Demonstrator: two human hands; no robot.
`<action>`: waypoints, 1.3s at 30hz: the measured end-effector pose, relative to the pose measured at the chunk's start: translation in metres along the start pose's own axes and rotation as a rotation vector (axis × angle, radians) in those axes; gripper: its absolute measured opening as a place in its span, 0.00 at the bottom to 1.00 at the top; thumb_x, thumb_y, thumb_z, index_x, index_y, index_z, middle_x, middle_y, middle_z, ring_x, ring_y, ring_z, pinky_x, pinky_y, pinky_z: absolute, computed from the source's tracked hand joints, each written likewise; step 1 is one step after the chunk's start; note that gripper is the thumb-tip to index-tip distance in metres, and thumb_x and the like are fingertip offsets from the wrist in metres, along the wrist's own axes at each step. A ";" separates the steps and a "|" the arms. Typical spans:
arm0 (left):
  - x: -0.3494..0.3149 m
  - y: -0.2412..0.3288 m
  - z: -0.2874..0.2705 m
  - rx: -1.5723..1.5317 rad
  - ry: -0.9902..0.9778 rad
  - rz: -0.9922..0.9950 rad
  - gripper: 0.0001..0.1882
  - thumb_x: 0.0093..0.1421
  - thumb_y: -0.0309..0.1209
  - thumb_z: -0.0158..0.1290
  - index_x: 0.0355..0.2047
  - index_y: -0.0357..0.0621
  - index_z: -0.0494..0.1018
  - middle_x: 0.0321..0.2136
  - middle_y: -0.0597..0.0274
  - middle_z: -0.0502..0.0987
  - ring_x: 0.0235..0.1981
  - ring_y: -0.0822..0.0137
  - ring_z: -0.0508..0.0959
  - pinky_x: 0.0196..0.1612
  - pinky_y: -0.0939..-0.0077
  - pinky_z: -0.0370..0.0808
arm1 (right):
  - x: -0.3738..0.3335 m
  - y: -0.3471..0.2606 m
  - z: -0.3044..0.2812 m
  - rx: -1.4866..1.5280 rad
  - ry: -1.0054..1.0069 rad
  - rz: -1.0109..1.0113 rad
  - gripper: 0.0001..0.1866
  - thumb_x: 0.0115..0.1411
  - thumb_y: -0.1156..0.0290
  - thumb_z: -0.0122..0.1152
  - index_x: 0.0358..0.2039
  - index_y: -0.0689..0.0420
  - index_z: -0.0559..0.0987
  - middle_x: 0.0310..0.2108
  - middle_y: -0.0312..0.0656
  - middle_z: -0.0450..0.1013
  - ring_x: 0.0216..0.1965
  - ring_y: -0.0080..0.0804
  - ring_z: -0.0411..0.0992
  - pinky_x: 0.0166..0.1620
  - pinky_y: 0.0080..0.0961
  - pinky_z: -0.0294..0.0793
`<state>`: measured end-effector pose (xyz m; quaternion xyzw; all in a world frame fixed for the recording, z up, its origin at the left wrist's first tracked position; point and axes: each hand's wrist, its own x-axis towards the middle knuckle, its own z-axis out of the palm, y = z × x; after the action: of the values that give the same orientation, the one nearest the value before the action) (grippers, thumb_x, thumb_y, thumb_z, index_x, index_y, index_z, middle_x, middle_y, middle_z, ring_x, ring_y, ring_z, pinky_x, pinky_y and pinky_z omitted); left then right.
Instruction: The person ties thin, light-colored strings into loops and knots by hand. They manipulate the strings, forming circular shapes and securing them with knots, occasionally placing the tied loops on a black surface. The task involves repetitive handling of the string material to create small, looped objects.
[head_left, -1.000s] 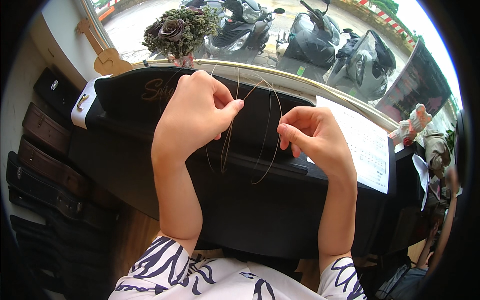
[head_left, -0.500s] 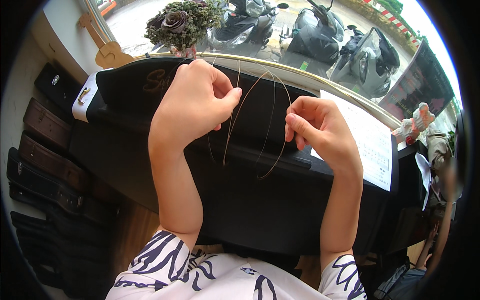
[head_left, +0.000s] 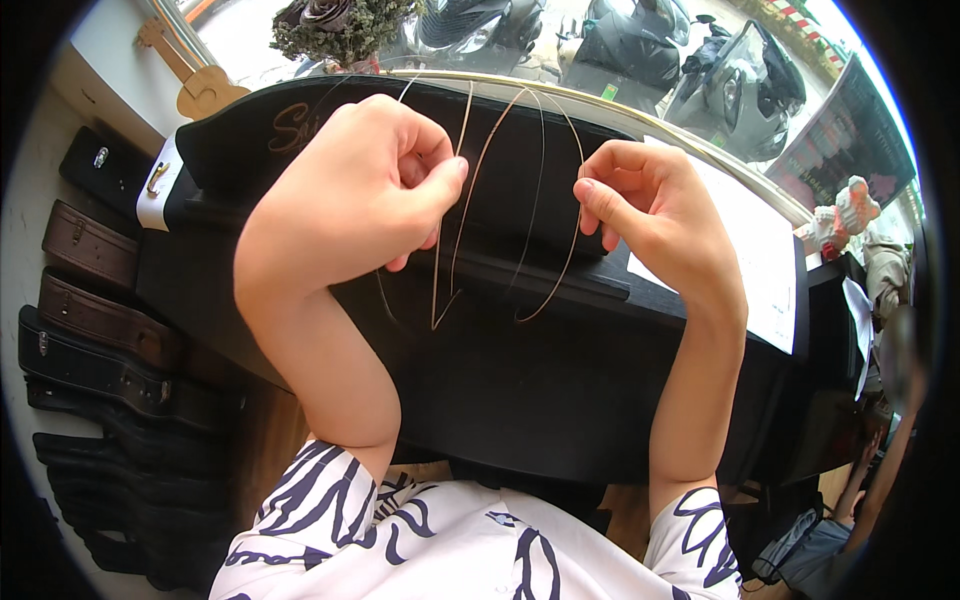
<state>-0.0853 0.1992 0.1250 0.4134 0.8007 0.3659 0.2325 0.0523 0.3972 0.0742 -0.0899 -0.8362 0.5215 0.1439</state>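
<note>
A thin, gold-coloured guitar string [head_left: 460,225] hangs in several wide, loose loops between my hands, above a long black piano-like body [head_left: 560,390]. My left hand [head_left: 360,195] is closed, pinching one strand between thumb and bent fingers. Below it that strand runs down to a sharp V-shaped bend. Over on the right, my right hand [head_left: 660,215] pinches the outer side of a loop between thumb and forefinger. Both hands are raised, fingertips facing each other with the loops between. The string's ends are too fine to make out.
White printed sheets [head_left: 765,300] lie under and beyond my right hand. Dark instrument cases [head_left: 100,350] stand along the left wall. A dried bouquet [head_left: 335,35] and a small wooden ukulele [head_left: 208,90] are by the window. Another person's arm [head_left: 890,450] shows at far right.
My left hand has shifted left, and my right hand slightly right and up, so the gap between them is wider. The loops have spread, and a V-shaped bend now shows below my left hand.
</note>
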 end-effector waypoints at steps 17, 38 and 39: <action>0.012 0.004 0.014 -0.326 0.143 0.138 0.13 0.68 0.33 0.51 0.28 0.38 0.74 0.18 0.63 0.77 0.12 0.78 0.75 0.15 0.90 0.67 | -0.021 -0.031 0.034 -0.115 0.054 -0.186 0.06 0.58 0.73 0.65 0.32 0.63 0.80 0.19 0.33 0.74 0.19 0.14 0.69 0.22 0.13 0.63; -0.018 -0.016 -0.005 0.239 -0.107 0.135 0.07 0.56 0.23 0.59 0.35 0.31 0.80 0.24 0.54 0.82 0.24 0.71 0.82 0.30 0.82 0.78 | -0.019 -0.028 0.047 0.054 -0.010 -0.050 0.10 0.68 0.76 0.47 0.29 0.64 0.72 0.20 0.39 0.74 0.20 0.22 0.75 0.22 0.14 0.72; -0.017 -0.018 -0.005 0.254 -0.099 0.132 0.07 0.56 0.22 0.59 0.34 0.30 0.81 0.24 0.54 0.82 0.25 0.71 0.82 0.31 0.81 0.79 | -0.018 -0.028 0.048 0.063 -0.013 -0.048 0.10 0.68 0.77 0.47 0.29 0.64 0.71 0.20 0.40 0.74 0.20 0.22 0.76 0.23 0.14 0.72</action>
<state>-0.0885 0.1754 0.1152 0.5090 0.7990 0.2554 0.1931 0.0532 0.3387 0.0764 -0.0616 -0.8222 0.5446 0.1538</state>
